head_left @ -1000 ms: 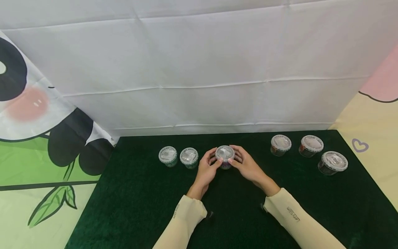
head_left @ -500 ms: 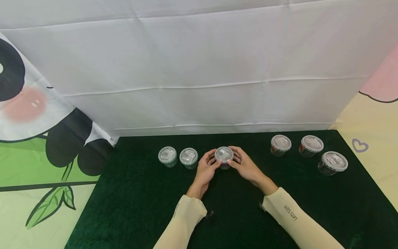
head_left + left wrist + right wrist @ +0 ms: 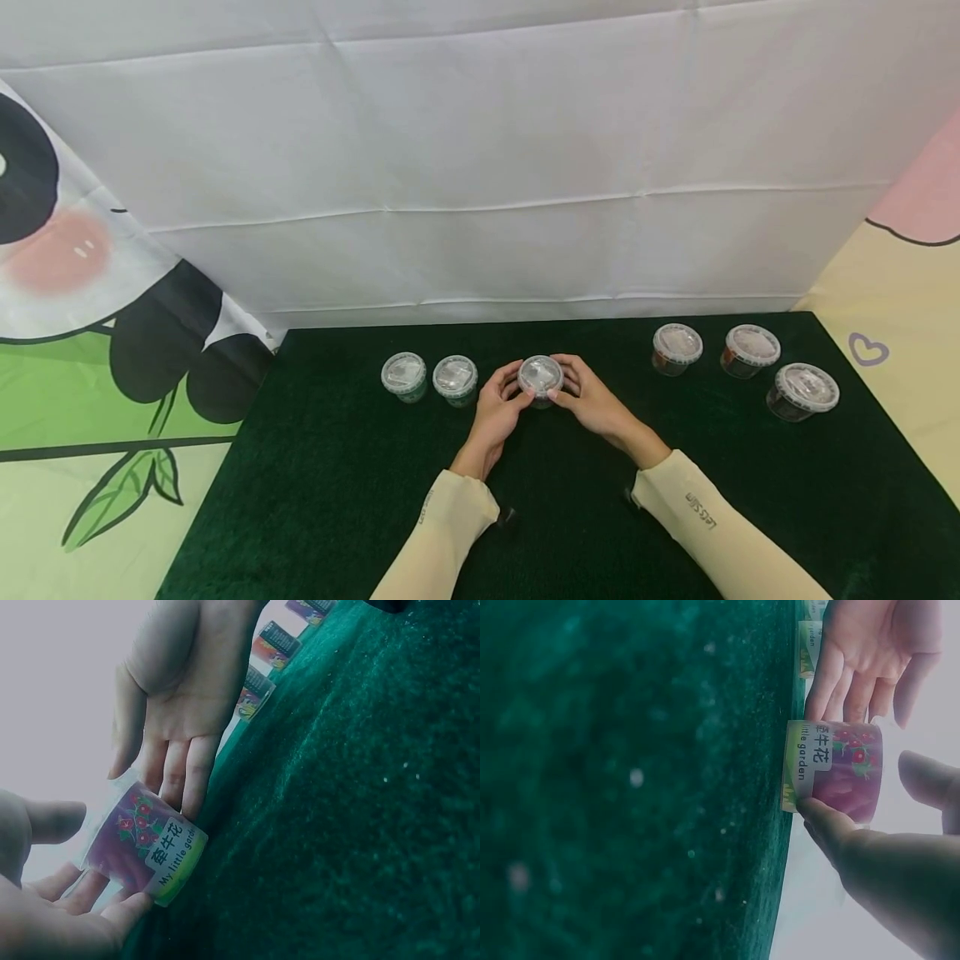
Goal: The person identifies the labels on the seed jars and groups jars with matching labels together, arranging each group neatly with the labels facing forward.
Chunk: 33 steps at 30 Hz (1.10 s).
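Observation:
Between my two hands stands a small plastic cup (image 3: 541, 372) with a clear lid, near the middle of the green cloth. The left wrist view shows its purple label (image 3: 139, 832) with red flowers and the words "My little garden". My left hand (image 3: 497, 414) holds its left side, the thumb near the lid's front edge. From the right, my right hand (image 3: 596, 406) holds it the same way, fingers round the far side. In the right wrist view the cup's green base (image 3: 792, 769) is at the cloth; whether it bears weight there I cannot tell.
Two similar lidded cups, the outer (image 3: 405, 375) and the inner (image 3: 456, 379), stand just left of my left hand. Three more stand at the back right: one (image 3: 677, 346), another (image 3: 752, 348) and a nearer one (image 3: 806, 390). A white cloth wall (image 3: 480, 258) rises behind the table.
The held cup and both hands have shifted slightly toward me and a little to the left. Less of the cup's purple side shows in the head view. The other cups stand where they were.

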Tool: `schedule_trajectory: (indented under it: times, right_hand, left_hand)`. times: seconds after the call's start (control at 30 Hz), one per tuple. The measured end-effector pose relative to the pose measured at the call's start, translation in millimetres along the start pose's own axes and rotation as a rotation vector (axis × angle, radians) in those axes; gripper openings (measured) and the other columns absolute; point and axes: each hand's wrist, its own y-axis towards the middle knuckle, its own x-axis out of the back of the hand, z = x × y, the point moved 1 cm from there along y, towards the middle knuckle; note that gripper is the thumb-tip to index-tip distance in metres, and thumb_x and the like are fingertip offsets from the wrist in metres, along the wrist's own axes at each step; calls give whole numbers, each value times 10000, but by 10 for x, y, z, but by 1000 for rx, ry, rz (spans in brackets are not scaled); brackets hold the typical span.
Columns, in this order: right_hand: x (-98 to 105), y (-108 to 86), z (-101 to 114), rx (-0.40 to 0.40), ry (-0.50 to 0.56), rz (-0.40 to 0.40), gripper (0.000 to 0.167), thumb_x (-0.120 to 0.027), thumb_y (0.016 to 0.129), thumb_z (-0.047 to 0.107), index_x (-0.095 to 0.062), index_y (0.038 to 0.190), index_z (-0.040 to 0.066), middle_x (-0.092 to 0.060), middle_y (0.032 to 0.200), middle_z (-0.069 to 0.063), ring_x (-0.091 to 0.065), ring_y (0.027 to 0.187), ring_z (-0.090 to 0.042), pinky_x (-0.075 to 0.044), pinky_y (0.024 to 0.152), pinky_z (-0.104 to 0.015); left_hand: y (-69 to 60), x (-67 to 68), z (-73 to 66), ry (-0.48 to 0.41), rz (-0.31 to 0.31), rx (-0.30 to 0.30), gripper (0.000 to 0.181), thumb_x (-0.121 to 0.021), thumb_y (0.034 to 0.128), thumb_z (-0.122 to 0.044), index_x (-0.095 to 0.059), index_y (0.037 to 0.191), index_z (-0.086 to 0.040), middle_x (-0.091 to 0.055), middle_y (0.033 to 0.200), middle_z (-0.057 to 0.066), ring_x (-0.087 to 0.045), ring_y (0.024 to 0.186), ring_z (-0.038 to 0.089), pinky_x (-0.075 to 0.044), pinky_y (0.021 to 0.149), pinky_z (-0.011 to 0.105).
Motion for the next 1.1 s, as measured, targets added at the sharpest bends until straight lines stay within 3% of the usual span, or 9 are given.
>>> schedule_trajectory:
  times: [0.57, 1.1]
  right_hand:
    - [11, 12, 5, -4, -42, -7, 586, -551, 1093, 57, -282, 1609, -10, -353, 1653, -283, -304, 1557, -437, -307, 1243, -580]
    - [211, -128, 127, 79, -66, -38, 564, -506, 1106, 38, -262, 1604, -64, -330, 1656, -301, -310, 1549, -459, -295, 1240, -611]
  left_hand:
    - [8, 22, 15, 16, -9, -14, 515, -657, 1041, -59, -500, 1531, -61, -520, 1572, 156, -484, 1465, 329, -404, 1214, 510]
    - [-125, 35, -205, 26, -7, -97, 511, -642, 1046, -66, -497, 1536, -82, -490, 1607, 117, -402, 1529, 309, -345, 1249, 526]
